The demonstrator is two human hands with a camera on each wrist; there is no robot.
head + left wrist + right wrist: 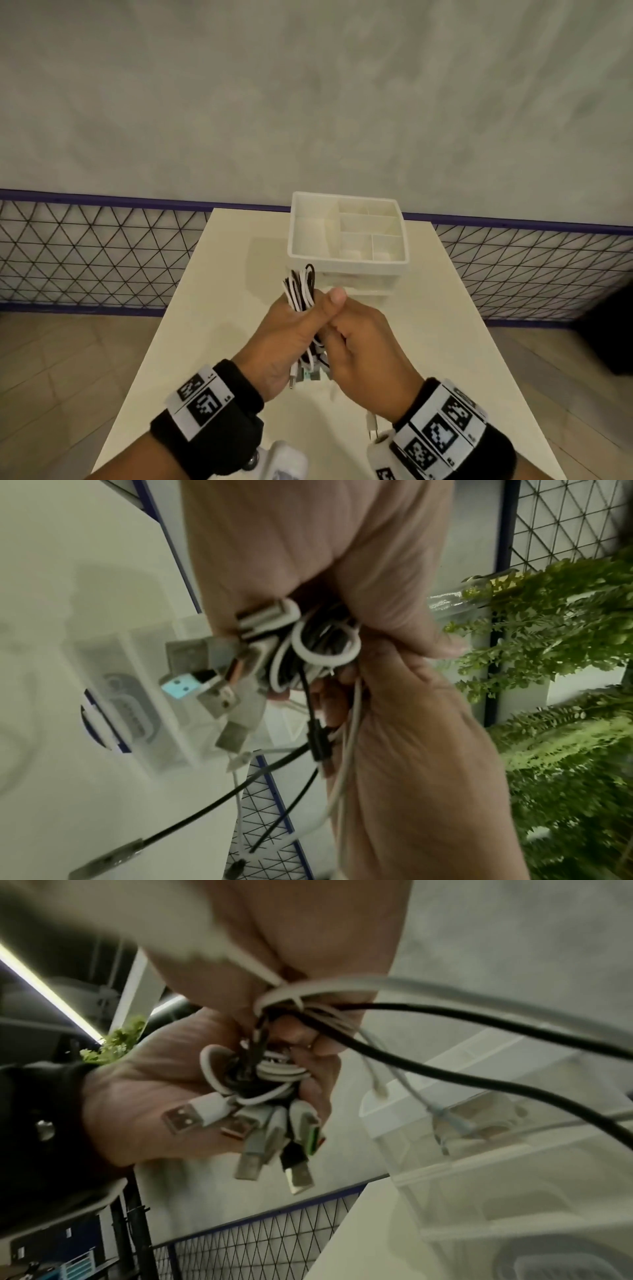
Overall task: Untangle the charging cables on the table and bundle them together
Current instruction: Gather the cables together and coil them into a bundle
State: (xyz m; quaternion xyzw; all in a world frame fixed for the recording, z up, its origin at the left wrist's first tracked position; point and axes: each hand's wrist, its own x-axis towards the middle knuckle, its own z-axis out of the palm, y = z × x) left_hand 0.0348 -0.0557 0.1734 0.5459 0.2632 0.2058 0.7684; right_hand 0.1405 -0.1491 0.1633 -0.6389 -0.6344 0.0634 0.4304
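Note:
Both hands hold one bundle of black and white charging cables (301,287) above the table (222,308). My left hand (291,329) grips the bundle's middle, thumb laid across it. Folded loops stick out above the fist, and several USB plugs (306,375) hang below it. My right hand (363,339) sits against the bundle's right side, fingers curled on loose strands. In the right wrist view the right hand (291,934) pinches a white strand (274,996) looped round the bundle, above the left hand (154,1091) and plugs (267,1137). Loose black ends (205,810) trail downward.
A white divided organizer (294,236) stands on the table just beyond the hands. One white plug (371,423) dangles near my right wrist. A wire mesh fence (85,250) with a purple rail runs behind the table, and green plants (548,642) lie off to one side.

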